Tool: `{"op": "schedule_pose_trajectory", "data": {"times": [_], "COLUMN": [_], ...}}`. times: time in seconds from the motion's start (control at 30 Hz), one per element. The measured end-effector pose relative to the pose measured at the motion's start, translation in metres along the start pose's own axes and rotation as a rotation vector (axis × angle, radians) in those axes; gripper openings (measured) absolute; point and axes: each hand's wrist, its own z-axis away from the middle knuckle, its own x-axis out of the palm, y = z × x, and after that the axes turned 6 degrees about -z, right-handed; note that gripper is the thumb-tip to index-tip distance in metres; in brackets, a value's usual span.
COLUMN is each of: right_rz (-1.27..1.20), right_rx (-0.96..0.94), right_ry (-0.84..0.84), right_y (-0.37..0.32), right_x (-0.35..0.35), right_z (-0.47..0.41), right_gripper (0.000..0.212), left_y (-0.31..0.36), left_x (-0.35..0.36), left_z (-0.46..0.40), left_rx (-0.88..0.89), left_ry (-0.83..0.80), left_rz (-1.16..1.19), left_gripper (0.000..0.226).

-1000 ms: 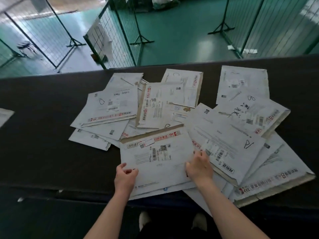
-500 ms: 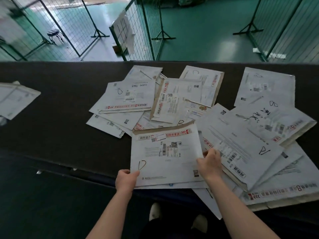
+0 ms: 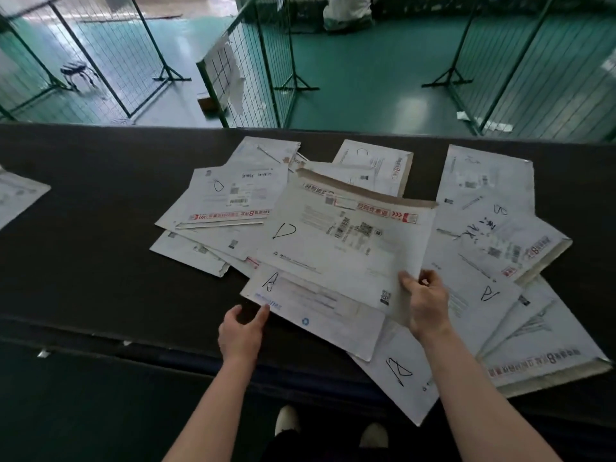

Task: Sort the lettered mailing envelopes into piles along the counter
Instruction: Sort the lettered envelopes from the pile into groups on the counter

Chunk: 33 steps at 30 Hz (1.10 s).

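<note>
Several white mailing envelopes with handwritten letters lie scattered on the dark counter. My right hand pinches the near right corner of a D envelope and holds it raised and tilted over the heap. Below it lies an A envelope. My left hand has relaxed fingers, and its fingertips touch that envelope's near left corner. A B envelope hangs over the counter's near edge. Another D envelope lies at the heap's left.
A separate envelope lies at the counter's far left. More envelopes spread to the right, up to the near right edge. Beyond the counter stand green wire fence panels on a green floor. My shoes show below.
My right hand has lifted the D envelope off the heap and swung it away from me, uncovering the A envelope. My left hand let go of the D envelope and moved to the A one.
</note>
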Motion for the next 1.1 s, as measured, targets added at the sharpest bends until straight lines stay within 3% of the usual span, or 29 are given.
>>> {"op": "schedule_pose_trajectory", "data": {"times": [0.03, 0.07, 0.17, 0.23, 0.33, 0.4, 0.5, 0.57, 0.63, 0.7, 0.87, 1.03, 1.1], "right_rz": [-0.001, 0.006, 0.022, 0.015, 0.151, 0.488, 1.231, 1.49, 1.562, 1.621, 1.495, 1.707, 1.719], "right_rx": [0.011, 0.019, 0.044, 0.128, 0.259, 0.158, -0.085, -0.078, -0.079, -0.162, -0.454, -0.333, -0.337], "right_ry": [-0.017, -0.024, -0.029, -0.094, -0.216, -0.205, -0.118, -0.129, -0.178, -0.153, -0.039, -0.172, -0.184], "right_y": [0.001, 0.005, 0.017, 0.022, 0.02, 0.015, 0.017, 0.021, 0.027, 0.033, 0.033, 0.03, 0.037], "right_x": [-0.001, -0.003, -0.009, -0.017, -0.035, -0.054, -0.085, -0.104, -0.111, -0.112, -0.115, -0.111, -0.106], "right_z": [0.003, 0.004, 0.012, 0.014, 0.014, 0.008, -0.011, -0.02, -0.025, -0.025, -0.025, -0.02, -0.015], "right_gripper": [0.025, 0.024, 0.022, 0.015, 0.018, 0.017, 0.058, 0.088, 0.092, 0.081, 0.027, 0.064, 0.061], "left_y": [0.004, 0.008, 0.027, 0.038, 0.042, 0.037, 0.021, 0.008, -0.001, -0.007, 0.0, 0.008, 0.012], "left_x": [0.007, 0.013, 0.033, 0.05, 0.081, 0.091, 0.086, 0.086, 0.086, 0.088, 0.087, 0.08, 0.08], "left_z": [0.008, 0.014, 0.029, 0.043, 0.05, 0.046, 0.034, 0.029, 0.029, 0.03, 0.034, 0.027, 0.026], "left_rx": [0.049, 0.091, 0.018, -0.005, -0.131, -0.179, -0.183, -0.225, -0.269, -0.254, -0.263, -0.344, -0.355], "left_ry": [0.087, 0.04, -0.509, -0.693, -0.533, -0.428, -0.343, -0.316, -0.253, -0.139, 0.004, -0.014, -0.077], "left_rz": [-0.068, 0.015, 0.564, 0.644, 0.632, 0.576, 0.497, 0.47, 0.422, 0.349, 0.488, 0.688, 0.726], "left_gripper": [0.073, 0.073, 0.066, 0.055, 0.032, 0.03, 0.035, 0.03, 0.028, 0.028, 0.027, 0.036, 0.038]}}
